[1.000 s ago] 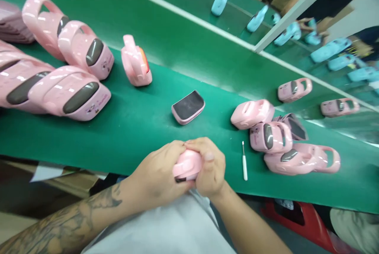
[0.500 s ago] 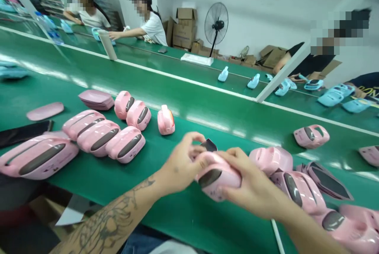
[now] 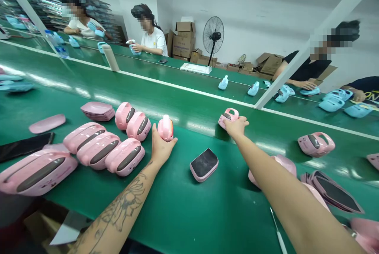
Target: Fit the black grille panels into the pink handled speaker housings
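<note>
My left hand reaches forward with its fingers around the lower part of a small pink plastic housing, which has a loop handle and an orange strip on its side. Farther off to the right, my right hand grips another pink housing with a dark window and a handle, on the green surface beyond the near mat. Between my forearms a pink-rimmed piece with a dark flat face lies on the table. Parts of both housings are hidden by my fingers.
Several pink housings and stacked pink plates stand left. Another housing, dark-faced plates and a white-handled thin tool lie right. A slanted white post rises ahead; co-workers handle blue housings beyond.
My hands have parted from the housing they held together. The right has carried a housing forward; the left has moved forward-left onto another. The dark-faced piece now lies uncovered between them.
</note>
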Available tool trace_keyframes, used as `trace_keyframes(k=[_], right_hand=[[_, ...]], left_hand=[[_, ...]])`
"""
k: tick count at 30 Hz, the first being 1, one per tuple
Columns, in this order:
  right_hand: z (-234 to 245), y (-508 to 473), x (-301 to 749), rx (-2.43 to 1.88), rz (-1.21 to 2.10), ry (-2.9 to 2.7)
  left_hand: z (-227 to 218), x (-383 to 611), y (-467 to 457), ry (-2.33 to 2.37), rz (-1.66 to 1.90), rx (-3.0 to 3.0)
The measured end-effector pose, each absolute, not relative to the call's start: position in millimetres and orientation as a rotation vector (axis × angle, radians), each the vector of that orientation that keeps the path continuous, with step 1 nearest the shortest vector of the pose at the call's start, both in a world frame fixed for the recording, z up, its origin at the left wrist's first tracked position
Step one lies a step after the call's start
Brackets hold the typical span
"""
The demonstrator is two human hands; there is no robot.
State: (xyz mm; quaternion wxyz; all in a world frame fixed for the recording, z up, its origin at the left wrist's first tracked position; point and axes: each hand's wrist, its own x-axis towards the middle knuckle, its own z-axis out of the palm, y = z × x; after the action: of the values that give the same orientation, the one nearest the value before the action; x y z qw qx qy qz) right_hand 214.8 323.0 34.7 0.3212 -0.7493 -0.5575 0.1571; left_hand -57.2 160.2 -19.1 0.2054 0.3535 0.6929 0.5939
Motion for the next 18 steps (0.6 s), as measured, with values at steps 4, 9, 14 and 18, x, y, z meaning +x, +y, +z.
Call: trace_keyframes(k=[4,9,14,18], right_hand=[[17,312,223,-1.998,0.404,-1.511],[30,289,239,-1.967,0.435,-1.641],[46,231,236,-1.662,0.485,-1.986],[37,186,222,-1.537,0.556,-2.187]], left_hand=[[-20,-71,160,1.845,1.708,0.922],[-18,-64,148,1.533,1.768,0.817],[-12,-44,137,1.120,1.668,0.819],[-9,-37,132,0.956,1.586,0.863]])
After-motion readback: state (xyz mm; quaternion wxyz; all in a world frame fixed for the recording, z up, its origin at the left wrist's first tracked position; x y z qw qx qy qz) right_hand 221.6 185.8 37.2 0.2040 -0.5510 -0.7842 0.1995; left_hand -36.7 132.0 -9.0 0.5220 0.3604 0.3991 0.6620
